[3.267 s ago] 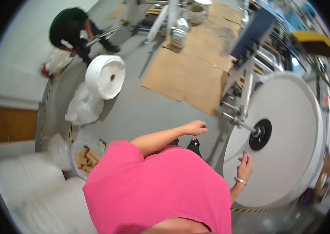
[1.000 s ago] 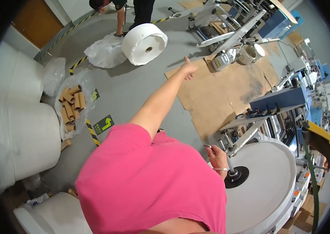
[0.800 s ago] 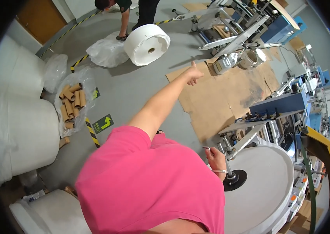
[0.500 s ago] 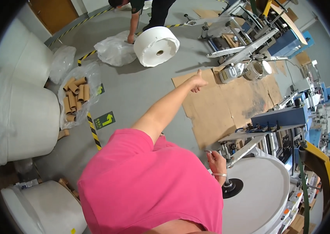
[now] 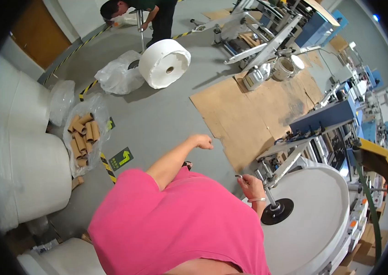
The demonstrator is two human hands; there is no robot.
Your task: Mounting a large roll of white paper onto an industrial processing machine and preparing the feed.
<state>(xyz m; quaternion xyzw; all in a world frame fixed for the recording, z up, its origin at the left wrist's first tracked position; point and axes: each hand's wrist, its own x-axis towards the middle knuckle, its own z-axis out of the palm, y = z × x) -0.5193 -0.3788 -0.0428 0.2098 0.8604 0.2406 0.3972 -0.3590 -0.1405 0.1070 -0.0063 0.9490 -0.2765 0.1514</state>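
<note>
My left hand (image 5: 202, 141) hangs over the grey floor in front of me, its fingers curled and nothing visible in them. At the right, my right hand (image 5: 251, 187), with a bracelet at the wrist, is closed on a small metal piece (image 5: 238, 176) whose tip sticks out past the fingers. Most of that piece is hidden. Just beside this hand, a metal shaft (image 5: 271, 200) with a black round flange (image 5: 278, 212) comes out of the centre of a large white roll (image 5: 313, 215) on a machine.
Farther off, a bent-over co-worker (image 5: 159, 23) grips an upright metal shaft (image 5: 140, 27) beside a white roll (image 5: 164, 64) and plastic wrapping (image 5: 120, 75). Cardboard tubes (image 5: 81, 137) lie in plastic at the left, near large wrapped rolls (image 5: 38, 174). Cardboard sheets (image 5: 244, 114) cover floor ahead.
My left arm has drawn back from its outstretched reach, and the fingers have curled in. The co-worker's hand has left the plastic wrapping; the co-worker now holds an upright shaft.
</note>
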